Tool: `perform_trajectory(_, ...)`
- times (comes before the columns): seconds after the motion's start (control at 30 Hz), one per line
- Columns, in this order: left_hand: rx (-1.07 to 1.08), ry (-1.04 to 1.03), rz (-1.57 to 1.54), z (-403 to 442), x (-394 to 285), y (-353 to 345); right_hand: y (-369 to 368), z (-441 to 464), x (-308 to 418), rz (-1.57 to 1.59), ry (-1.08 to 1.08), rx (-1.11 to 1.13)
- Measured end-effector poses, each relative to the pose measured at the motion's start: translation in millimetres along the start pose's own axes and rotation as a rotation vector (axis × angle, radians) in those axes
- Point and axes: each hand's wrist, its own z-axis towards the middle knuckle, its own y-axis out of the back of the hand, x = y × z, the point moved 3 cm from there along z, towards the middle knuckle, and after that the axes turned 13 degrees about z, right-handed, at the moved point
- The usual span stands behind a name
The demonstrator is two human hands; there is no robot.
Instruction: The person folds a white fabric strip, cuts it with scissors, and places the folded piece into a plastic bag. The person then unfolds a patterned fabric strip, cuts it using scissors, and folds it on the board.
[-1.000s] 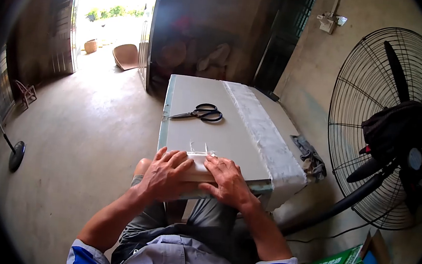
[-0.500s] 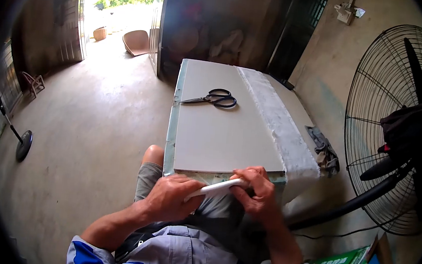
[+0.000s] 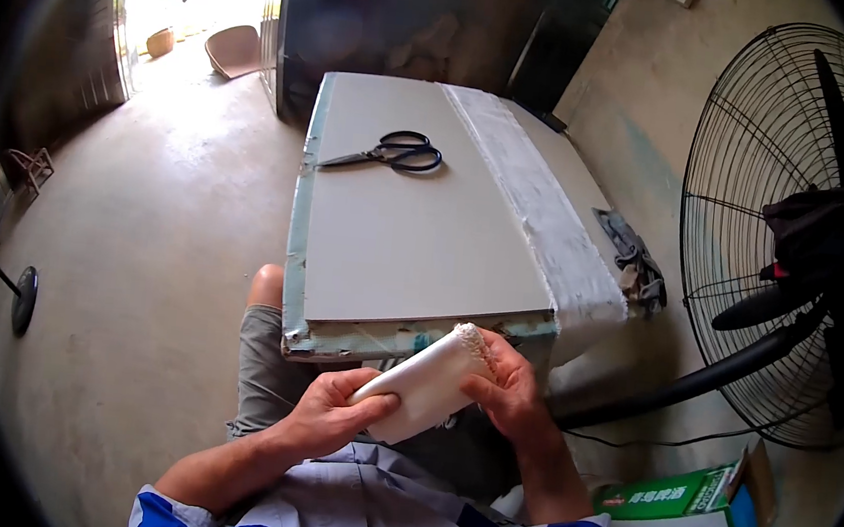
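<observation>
Lifted off the near edge of the table (image 3: pixel 403 247), where both hands pressed it a second ago, the folded white cloth (image 3: pixel 421 389) has come back over the person's lap and been turned from edge-on, half a second ago, to show its broad side. It is now tilted, its frayed end (image 3: pixel 471 340) up and to the right, close to the table's near edge. The left hand (image 3: pixel 334 411) grips the lower end, thumb on the near face; the right hand (image 3: pixel 510 382) is closed around the upper end beside the fraying, thumb also in front, its other fingers partly hidden. With that change, the work appears to have passed from pressing on the tabletop to handling the piece in the air. On the table, the scissors (image 3: pixel 392 150) lie well apart from both hands, untouched, and the long white strip (image 3: pixel 547 214) runs along the right side.
</observation>
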Motion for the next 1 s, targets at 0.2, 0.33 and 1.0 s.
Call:
perform_trajectory(0.2,0.069,0.112,0.037,15.5,4.1,-3.2,-0.5,10.7,22.0,-0.19,-0.05,-0.085)
perform_trajectory(0.33,0.148,0.101,-0.011,27.4,8.5,-8.6,-8.3,12.1,24.5,0.029,0.026,-0.154)
perform_trajectory(1.0,0.384,0.038,0.776,63.3,126.7,37.2,-24.8,-201.1,138.0,-0.794,-0.65,-0.189)
